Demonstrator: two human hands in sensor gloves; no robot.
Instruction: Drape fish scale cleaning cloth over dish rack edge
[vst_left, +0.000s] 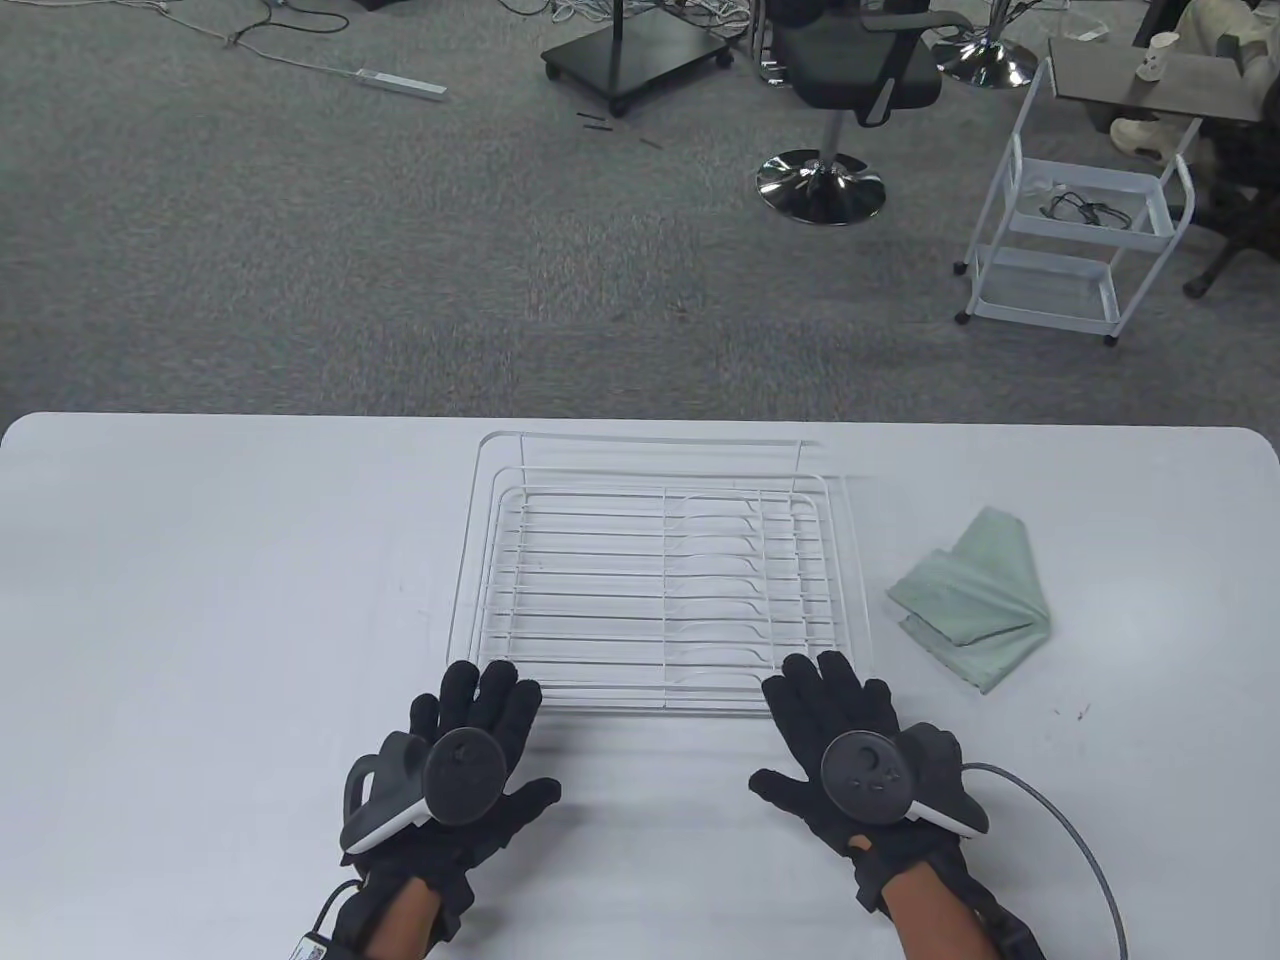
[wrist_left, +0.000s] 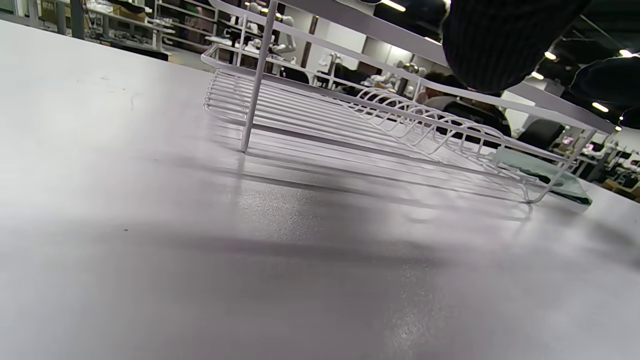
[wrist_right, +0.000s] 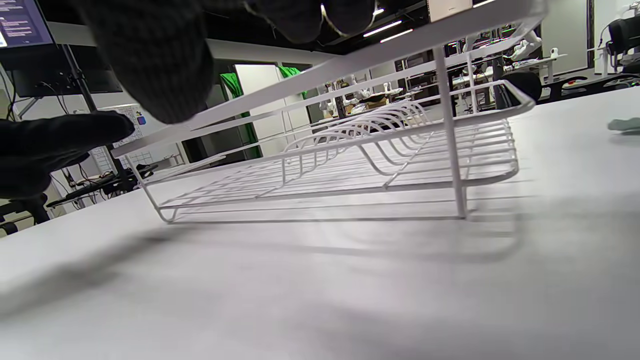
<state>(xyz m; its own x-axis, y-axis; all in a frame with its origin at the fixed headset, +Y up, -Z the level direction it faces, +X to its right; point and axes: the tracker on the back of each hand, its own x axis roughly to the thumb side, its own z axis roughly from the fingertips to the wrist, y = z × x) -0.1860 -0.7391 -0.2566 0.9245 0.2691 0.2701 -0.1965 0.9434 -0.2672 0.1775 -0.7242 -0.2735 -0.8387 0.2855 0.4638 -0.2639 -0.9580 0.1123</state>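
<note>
A white wire dish rack (vst_left: 655, 580) stands in the middle of the white table. A pale green cloth (vst_left: 978, 598) lies crumpled on the table just right of the rack. It also shows in the left wrist view (wrist_left: 545, 172) beyond the rack's corner. My left hand (vst_left: 480, 720) lies flat and spread at the rack's near left corner, fingertips at its near rim. My right hand (vst_left: 835, 715) lies flat and spread at the near right corner. Both hands are empty. In the wrist views the fingers (wrist_left: 495, 45) (wrist_right: 155, 65) hang over the rack's top rail.
The table (vst_left: 200, 600) is bare white to the left and in front of the rack. Beyond its far edge is grey carpet with a white trolley (vst_left: 1080, 240) and an office chair (vst_left: 850, 90).
</note>
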